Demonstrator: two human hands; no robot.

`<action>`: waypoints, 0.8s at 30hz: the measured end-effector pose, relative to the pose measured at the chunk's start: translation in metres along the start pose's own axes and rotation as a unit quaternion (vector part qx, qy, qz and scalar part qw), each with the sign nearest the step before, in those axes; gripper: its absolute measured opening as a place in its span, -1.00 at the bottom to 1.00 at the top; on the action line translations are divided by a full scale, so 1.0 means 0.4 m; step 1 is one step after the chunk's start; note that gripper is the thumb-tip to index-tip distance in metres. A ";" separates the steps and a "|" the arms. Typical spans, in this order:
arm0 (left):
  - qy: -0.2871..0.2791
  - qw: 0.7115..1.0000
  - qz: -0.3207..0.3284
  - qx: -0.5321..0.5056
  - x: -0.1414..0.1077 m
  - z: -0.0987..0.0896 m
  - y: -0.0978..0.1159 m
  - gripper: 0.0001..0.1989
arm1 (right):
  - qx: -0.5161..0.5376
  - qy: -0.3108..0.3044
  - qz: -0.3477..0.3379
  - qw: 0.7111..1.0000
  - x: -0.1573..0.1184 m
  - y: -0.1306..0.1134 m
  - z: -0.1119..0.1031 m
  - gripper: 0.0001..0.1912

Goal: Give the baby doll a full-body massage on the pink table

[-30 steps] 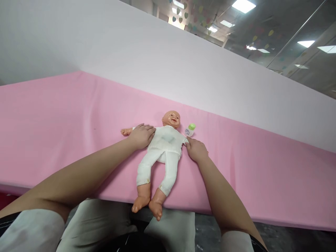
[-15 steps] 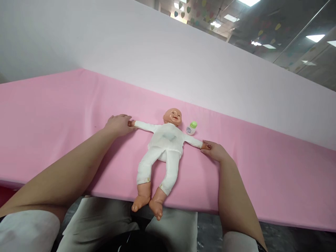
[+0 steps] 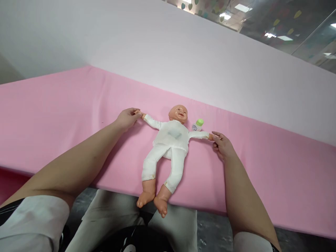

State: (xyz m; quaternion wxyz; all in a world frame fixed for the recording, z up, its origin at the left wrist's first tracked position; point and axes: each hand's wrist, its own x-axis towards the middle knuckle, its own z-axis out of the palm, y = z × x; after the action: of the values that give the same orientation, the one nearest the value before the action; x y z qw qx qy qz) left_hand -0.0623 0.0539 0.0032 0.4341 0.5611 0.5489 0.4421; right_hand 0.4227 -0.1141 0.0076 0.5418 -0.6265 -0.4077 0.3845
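Two hands grip one doll (image 3: 172, 136), one at each of its arms. Compared with the frame half a second earlier, the right-side sleeve (image 3: 198, 134) runs almost level instead of sloping toward the near side, and it now overlaps the lower part of the bottle (image 3: 197, 125) in view. The left-side sleeve (image 3: 153, 122) angles farther toward the far left.

Count: one doll, one bottle (green cap), one pink padded surface (image 3: 262, 168).

Grip state: the left hand (image 3: 127, 119) grasps the doll's left-side hand between thumb and fingers; the right hand (image 3: 224, 145) pinches the right-side one. The doll lies face up between both grips, its torso centred, its head toward the far wall (image 3: 157, 52), its two feet (image 3: 153, 196) at the near edge.
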 end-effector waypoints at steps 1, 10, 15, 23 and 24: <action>-0.004 0.999 -0.006 -0.032 0.004 0.005 -0.004 -0.54 | 0.041 0.004 0.011 0.999 0.006 0.005 0.002 -0.36; 0.004 0.994 -0.056 -0.092 0.021 0.008 -0.005 -0.77 | 0.119 -0.004 0.056 0.991 0.031 0.026 -0.025 -0.48; 0.013 0.997 -0.037 -0.071 0.033 0.009 -0.025 -0.78 | 0.102 0.015 0.038 0.994 0.038 0.038 -0.020 -0.51; -0.001 0.990 -0.073 -0.124 0.017 0.019 0.000 -0.91 | 0.078 0.050 0.015 0.996 0.040 0.038 0.004 -0.55; 0.003 0.989 -0.078 -0.127 0.014 0.021 0.005 -0.95 | 0.080 0.048 0.016 0.996 0.041 0.038 0.002 -0.56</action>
State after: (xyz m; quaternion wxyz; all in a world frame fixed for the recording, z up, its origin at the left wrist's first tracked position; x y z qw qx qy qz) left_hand -0.0539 0.0594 0.0032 0.5334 0.4557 0.5319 0.4742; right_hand 0.4295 -0.1000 -0.0084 0.6026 -0.6056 -0.3391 0.3940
